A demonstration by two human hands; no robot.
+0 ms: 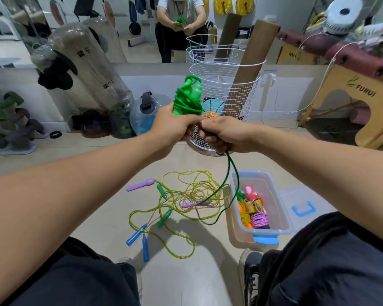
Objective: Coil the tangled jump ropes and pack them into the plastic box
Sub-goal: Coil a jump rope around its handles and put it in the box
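Note:
My left hand [171,127] grips the green jump rope [187,97] by its two handles, with several turns of cord wound around them. My right hand [224,133] grips the loose cord just beside it; the free green cord hangs down to the floor. On the floor lies a tangle of yellow-green ropes [186,195] with purple, green and blue handles. To its right stands the clear plastic box [274,195], holding coiled orange, pink and purple ropes [253,212].
The box lid [303,206] with a blue handle lies right of the box. A white wire basket [226,89] with cardboard tubes stands behind my hands. Weights and a water jug sit at the left by a mirror, a wooden stool at the right.

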